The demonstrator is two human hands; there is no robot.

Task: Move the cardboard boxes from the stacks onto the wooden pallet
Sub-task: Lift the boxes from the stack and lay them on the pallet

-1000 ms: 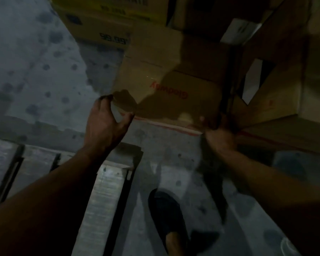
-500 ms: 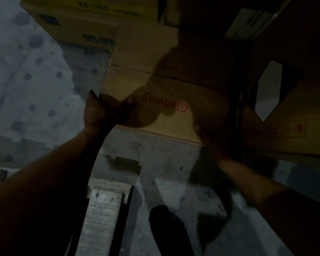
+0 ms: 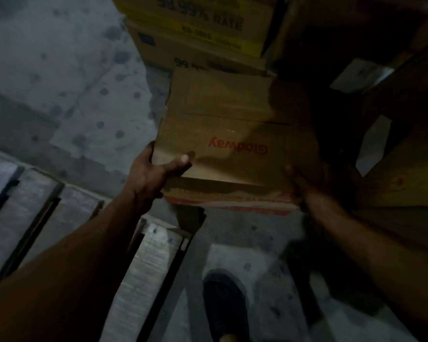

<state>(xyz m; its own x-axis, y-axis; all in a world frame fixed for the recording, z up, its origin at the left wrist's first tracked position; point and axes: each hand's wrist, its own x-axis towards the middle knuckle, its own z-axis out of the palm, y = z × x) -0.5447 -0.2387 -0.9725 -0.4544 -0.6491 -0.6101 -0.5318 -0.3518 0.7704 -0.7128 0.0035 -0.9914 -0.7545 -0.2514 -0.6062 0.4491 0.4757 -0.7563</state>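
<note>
While the person leans over it, the cardboard box (image 3: 232, 134), brown with a red word printed upside down on its top, sits between both hands, in front of the stacks. The left hand (image 3: 153, 174) grasps the box's near left corner: the thumb (image 3: 181, 161) lies flat on the top face and the fingers wrap the left side. The right hand (image 3: 299, 178) is set against the near right corner, deep in shadow; whether its fingers curl round the edge cannot be told. A red band runs along the box's near lower edge. Beyond the box stands a stack of yellow-printed boxes (image 3: 203, 28); to the right, further brown cartons (image 3: 405, 178) sit in darkness. The wooden pallet (image 3: 146, 262) lies on the floor at lower left, its pale slats running toward the person, its near corner just below the held box. A dark shoe (image 3: 224, 304) stands on the spotted concrete floor (image 3: 59, 70), beside the pallet's right edge.
</note>
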